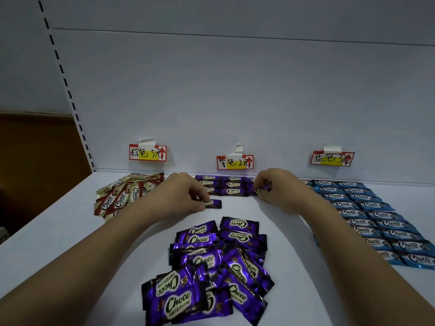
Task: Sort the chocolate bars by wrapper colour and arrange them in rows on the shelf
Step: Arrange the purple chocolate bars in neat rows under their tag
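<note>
Shelf [70,231] first, white and wide, price tags along its back wall. Blue bars [367,215] fill the right side in two tidy columns running from the back edge to the front; brown-and-gold bars [122,196] sit heaped at the back left corner. Purple is the colour in play: a loose purple pile [211,267] lies at the front centre, while neat purple rows [226,184] build against the back edge under the middle tag. Left hand [186,194] pinches one purple bar [211,204], fingers curled round its end, just in front of the rows. Right hand [275,184] pinches another bar [261,190] at the right end of the front row. Next move, I'd say: square both flush with their neighbours, then back to the pile for more
</note>
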`<state>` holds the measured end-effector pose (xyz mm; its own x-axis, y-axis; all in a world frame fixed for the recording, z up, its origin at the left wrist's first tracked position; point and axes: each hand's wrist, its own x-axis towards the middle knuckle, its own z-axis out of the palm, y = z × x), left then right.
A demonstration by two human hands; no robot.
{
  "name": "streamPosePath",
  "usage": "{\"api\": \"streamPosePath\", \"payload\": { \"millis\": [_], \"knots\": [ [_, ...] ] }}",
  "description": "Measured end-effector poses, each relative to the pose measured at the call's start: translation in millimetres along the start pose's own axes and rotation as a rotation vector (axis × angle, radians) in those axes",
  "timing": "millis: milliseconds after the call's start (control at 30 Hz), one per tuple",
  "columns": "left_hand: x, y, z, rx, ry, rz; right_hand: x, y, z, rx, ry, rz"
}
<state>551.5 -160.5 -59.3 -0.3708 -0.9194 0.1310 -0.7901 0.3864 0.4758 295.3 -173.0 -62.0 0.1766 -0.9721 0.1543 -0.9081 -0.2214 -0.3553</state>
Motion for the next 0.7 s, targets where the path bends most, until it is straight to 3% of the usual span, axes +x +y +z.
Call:
{"api": "streamPosePath", "payload": {
  "millis": [167, 367, 700],
  "knots": [
    [0.3, -0.6, 0.1, 0.053, 0.028, 0.004, -5.7, -9.5, -10.9, -0.028, -0.074, -0.042],
    [0.6, -1.1, 2.6, 0.062, 0.063, 0.005, -21.4, -32.7, -16.4, -0.010, -0.278, -0.085],
    [6.9, -8.7, 6.3, 0.092, 0.094, 0.030, -18.1, -32.2, -13.2, 0.010, -0.305, -0.075]
  ]
}}
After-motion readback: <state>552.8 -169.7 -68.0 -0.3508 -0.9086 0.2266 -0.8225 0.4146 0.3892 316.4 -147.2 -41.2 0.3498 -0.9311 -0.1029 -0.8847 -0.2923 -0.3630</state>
